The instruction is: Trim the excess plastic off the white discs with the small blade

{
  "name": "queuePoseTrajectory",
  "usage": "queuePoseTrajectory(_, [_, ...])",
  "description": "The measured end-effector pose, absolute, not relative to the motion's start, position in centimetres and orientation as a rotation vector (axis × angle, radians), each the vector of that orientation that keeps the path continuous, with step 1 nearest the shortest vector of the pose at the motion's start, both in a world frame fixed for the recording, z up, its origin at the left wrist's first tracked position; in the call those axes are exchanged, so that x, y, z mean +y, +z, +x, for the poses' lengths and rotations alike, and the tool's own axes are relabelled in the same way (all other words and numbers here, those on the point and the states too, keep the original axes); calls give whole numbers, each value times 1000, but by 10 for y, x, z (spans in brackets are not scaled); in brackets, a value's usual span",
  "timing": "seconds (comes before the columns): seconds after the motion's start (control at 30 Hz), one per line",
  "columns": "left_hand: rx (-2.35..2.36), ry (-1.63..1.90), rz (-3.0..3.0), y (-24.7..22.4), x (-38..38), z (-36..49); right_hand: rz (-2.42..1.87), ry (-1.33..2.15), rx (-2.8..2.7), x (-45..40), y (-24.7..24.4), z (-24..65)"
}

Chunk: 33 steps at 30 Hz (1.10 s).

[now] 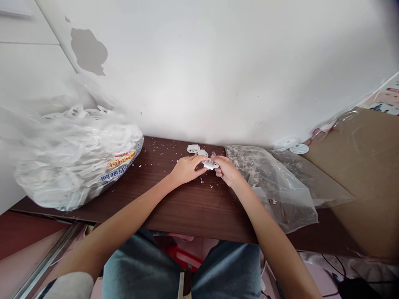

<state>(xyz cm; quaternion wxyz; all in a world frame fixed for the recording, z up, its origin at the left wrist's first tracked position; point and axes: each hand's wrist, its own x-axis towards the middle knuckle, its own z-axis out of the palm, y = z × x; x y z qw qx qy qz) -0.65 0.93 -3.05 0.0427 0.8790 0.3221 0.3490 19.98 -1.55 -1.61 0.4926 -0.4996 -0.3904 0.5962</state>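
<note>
Above the dark table [193, 203], my left hand [188, 169] pinches the left edge of a small white round plastic piece [211, 165]. The piece has a raised flat tab and small holes. My right hand [227, 170] is closed at its right edge. A small bluish, see-through tip [213, 154] pokes up from those fingers; what it belongs to is hidden in the hand. Just behind the hands lie a similar white piece [193, 148] and another white piece [203, 153], partly covered by my left fingers.
At the left stands a bulging clear bag [77, 166] full of white pieces. On the right lie a clear plastic bag [280, 187] with pale scraps and a white disc [299, 148], beside a cardboard box [368, 174]. White shavings dot the tabletop. A white wall [218, 74] rises behind.
</note>
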Motion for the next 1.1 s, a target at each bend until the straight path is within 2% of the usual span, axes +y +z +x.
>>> queuePoseTrajectory(0.43, [918, 1545, 2697, -34, 12, -3, -1221, 1447, -816, -17, -10, 200])
queuePoseTrajectory(1.1, [796, 1413, 2991, -34, 12, -4, -1226, 1373, -859, -13, -20, 201])
